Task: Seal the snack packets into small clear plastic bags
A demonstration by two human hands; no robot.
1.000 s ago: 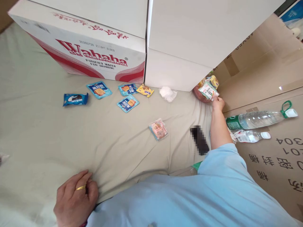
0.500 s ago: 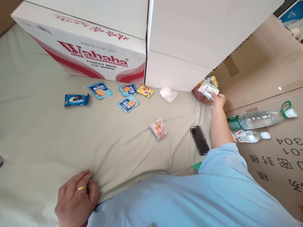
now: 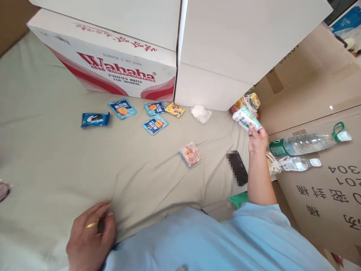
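My right hand [image 3: 258, 138] pinches a pale green and white snack packet [image 3: 246, 119] by its lower end, lifted just in front of a heap of other packaged snacks [image 3: 254, 101] in a reddish container, mostly hidden. At the lower left, my left hand [image 3: 91, 229] lies on the beige sheet [image 3: 152, 169], its fingers loosely curled with the thumb against them; I see nothing in it. Between the hands lies a pink and blue packet [image 3: 190, 155]. Blue packets [image 3: 155, 125], a dark blue packet [image 3: 95, 119], a yellow packet [image 3: 175, 110] and a crumpled white wad [image 3: 201, 113] lie farther back.
White cartons, one marked Wahaha [image 3: 115, 71], stand along the back. A brown cardboard sheet [image 3: 318, 210] borders the right, with a large bottle [image 3: 307, 143] and a smaller bottle [image 3: 301, 164] on it. A black phone [image 3: 239, 168] lies left of my right forearm, with something green [image 3: 239, 199] below.
My right hand has drawn the green and white packet back from the snack heap, toward me and slightly left. My left hand stays in nearly the same place.
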